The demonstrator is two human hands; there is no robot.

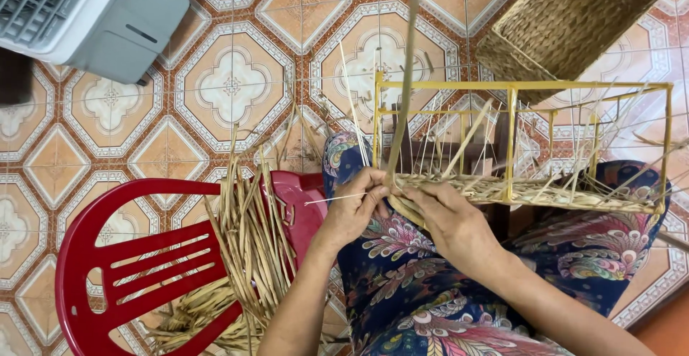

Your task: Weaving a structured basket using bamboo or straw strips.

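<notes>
A yellow wire basket frame [511, 87] rests on my lap, its lower edge partly woven with dried straw strands [545, 192]. My left hand [355, 209] pinches a long straw strand [407, 76] at the frame's near left corner; the strand rises up out of view. My right hand [443, 221] grips the woven edge right beside it, fingers closed on the straw. Both hands touch at the corner. Loose straw ends stick up through the frame.
A red plastic chair [115, 255] lies to my left with a bundle of dried straw [247, 248] on it. A finished woven basket [574, 19] sits at the top right, and a white-grey appliance [86, 11] at the top left, on a patterned tile floor.
</notes>
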